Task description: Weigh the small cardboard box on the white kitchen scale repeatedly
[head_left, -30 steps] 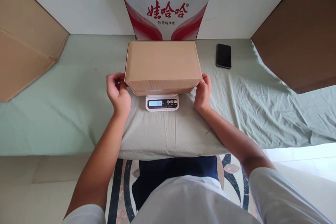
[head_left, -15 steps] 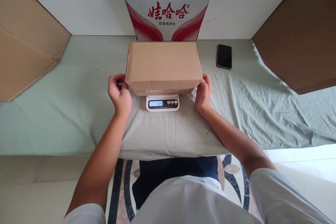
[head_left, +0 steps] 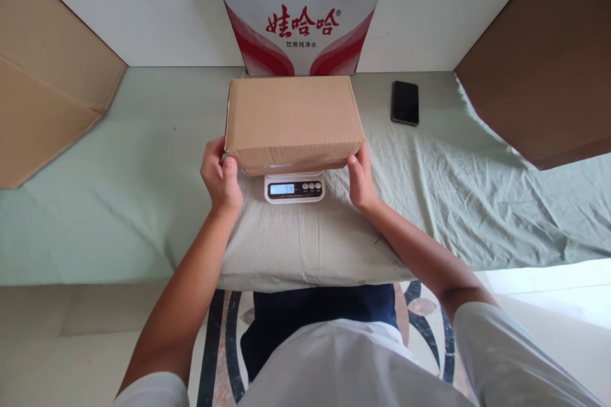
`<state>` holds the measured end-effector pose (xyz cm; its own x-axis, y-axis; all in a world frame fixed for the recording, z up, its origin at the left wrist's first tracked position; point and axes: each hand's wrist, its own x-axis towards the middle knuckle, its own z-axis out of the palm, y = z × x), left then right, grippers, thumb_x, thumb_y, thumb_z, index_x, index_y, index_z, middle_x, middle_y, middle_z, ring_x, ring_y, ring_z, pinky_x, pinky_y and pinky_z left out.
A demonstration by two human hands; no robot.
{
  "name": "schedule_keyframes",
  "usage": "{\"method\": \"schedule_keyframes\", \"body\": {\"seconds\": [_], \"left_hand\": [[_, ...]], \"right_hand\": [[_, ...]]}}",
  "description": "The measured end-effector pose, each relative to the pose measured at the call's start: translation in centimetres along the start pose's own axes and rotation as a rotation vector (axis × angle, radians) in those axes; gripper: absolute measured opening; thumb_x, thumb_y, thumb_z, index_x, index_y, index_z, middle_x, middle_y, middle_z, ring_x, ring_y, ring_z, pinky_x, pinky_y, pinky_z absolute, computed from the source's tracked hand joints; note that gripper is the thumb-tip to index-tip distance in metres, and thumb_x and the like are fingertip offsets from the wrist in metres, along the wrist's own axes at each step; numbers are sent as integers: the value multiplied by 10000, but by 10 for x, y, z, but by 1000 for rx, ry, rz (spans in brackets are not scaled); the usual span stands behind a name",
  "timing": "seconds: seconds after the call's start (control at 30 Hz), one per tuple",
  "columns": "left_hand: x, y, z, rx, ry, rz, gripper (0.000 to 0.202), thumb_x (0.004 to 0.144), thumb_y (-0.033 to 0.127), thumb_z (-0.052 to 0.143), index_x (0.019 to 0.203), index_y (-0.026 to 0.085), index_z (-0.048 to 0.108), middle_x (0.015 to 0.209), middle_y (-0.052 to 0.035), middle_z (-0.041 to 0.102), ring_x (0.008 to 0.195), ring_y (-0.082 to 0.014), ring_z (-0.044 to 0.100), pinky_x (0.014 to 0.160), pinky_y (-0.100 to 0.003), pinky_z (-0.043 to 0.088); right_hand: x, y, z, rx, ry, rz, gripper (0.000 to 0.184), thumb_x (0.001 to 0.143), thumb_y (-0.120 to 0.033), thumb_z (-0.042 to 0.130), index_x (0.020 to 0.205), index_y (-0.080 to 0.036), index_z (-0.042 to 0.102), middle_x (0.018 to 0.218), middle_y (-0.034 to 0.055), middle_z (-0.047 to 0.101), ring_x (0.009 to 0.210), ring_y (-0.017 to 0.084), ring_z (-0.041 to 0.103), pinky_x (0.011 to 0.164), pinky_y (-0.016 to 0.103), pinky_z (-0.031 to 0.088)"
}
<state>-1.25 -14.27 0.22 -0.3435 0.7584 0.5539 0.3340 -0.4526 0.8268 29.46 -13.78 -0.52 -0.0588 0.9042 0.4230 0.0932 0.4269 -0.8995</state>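
Note:
A closed brown cardboard box (head_left: 293, 114) rests on a small white digital scale (head_left: 294, 198), whose lit display shows a 5 and a 4. My left hand (head_left: 221, 179) is against the box's left end, its thumb at the near lower corner and its other fingers partly hidden behind the side. At the opposite end, my right hand (head_left: 361, 177) grips the near right corner, thumb on the front face and fingers around the side. The box hides the scale's platform.
Behind the box stands a white and red printed carton (head_left: 300, 19). A black phone (head_left: 405, 103) lies to the right on the green cloth (head_left: 157, 216). Large brown cardboard pieces stand at left (head_left: 48, 76) and right (head_left: 539, 76). The cloth-covered surface ends at a near edge.
Both hands have closed in on the box ends, with the thumbs brought to its front. The box stays on the scale with the same reading. The view has shifted slightly.

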Motion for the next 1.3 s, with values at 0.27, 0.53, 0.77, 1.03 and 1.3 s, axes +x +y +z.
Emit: {"method": "schedule_keyframes", "body": {"seconds": [0.27,0.53,0.77,1.03,1.3], "left_hand": [[27,32,8,-32,-45,143,391,927,602,820,1093,256,743,1123,-74,665,1076,-259,692,856,-354,647],[99,-18,50,-66,-118,61,499,889,578,942,1125,243,658,1267,-71,664,1155,-226,695,919,-349,669],[104,-98,88,-103,-115,-55,473,860,528,930,1104,219,669,1162,-93,701,1200,-303,734,1073,-450,669],[101,-109,84,-105,-136,-65,409,863,404,915,1131,208,677,1234,-113,723,1280,-330,733,1181,-488,638],[100,-113,86,-153,-132,-128,501,819,405,952,1205,218,694,1298,-130,743,1347,-334,728,1224,-491,615]], "right_hand": [[35,-18,-2,-35,-46,-62,954,980,-891,603,1762,-425,319,1770,71,545,1696,389,488,1433,684,433],[126,13,7,-21,28,-73,1096,849,-1020,622,1751,-468,332,1766,33,545,1761,383,392,1502,671,289],[145,80,25,0,88,30,1193,813,-1038,612,1748,-354,328,1789,99,512,1721,351,438,1515,614,279],[137,91,22,-14,67,99,1045,879,-949,628,1688,-336,381,1770,98,519,1713,324,430,1510,588,284],[140,97,22,-32,47,122,1094,830,-998,602,1640,-297,382,1751,130,537,1695,315,445,1501,541,293]]}}
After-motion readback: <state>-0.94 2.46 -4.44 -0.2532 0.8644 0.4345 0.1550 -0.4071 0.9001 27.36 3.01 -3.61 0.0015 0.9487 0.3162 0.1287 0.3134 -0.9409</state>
